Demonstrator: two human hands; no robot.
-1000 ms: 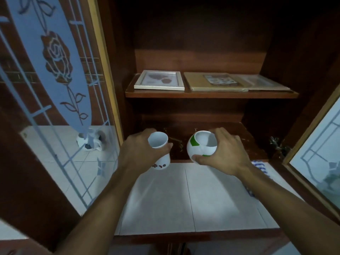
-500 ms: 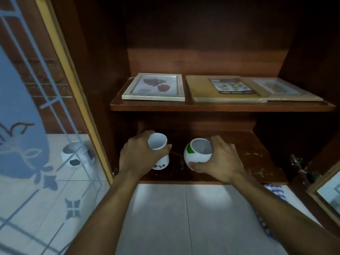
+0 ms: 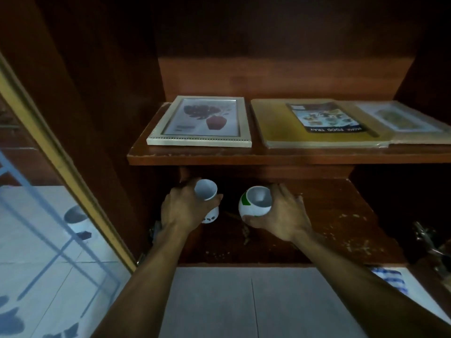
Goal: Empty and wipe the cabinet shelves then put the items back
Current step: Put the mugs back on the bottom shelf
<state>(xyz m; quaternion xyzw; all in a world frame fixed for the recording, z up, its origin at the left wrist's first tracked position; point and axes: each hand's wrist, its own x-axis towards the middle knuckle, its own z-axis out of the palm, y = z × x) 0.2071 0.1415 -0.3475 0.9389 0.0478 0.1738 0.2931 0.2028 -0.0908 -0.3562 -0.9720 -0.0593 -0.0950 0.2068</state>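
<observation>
While both forearms reach into the wooden cabinet, each hand holds one vessel over the lower shelf.

Left hand: fingers and thumb curled round a tall white cup, mouth up and tilted toward the camera, dark leaf marks near its base. Cup sits at the left end of the lower compartment, close to the side wall.

Right hand: wrapped round a round white pot with a green patch on its left side – thumb under the near side, fingers over the far rim. Pot is just right of the cup, the two apart.

Cannot tell whether either vessel rests on the shelf or is held just above it.

Lower shelf: pale crumbs scattered on the right half.

Upper shelf: three flat items side by side – a framed picture at left, a yellow board with a printed label in the middle, a pale flat sheet at right.

Outside: glass door open at left, grey floor tiles below, a blue-and-white cloth on the floor at lower right, a metal hinge near it
</observation>
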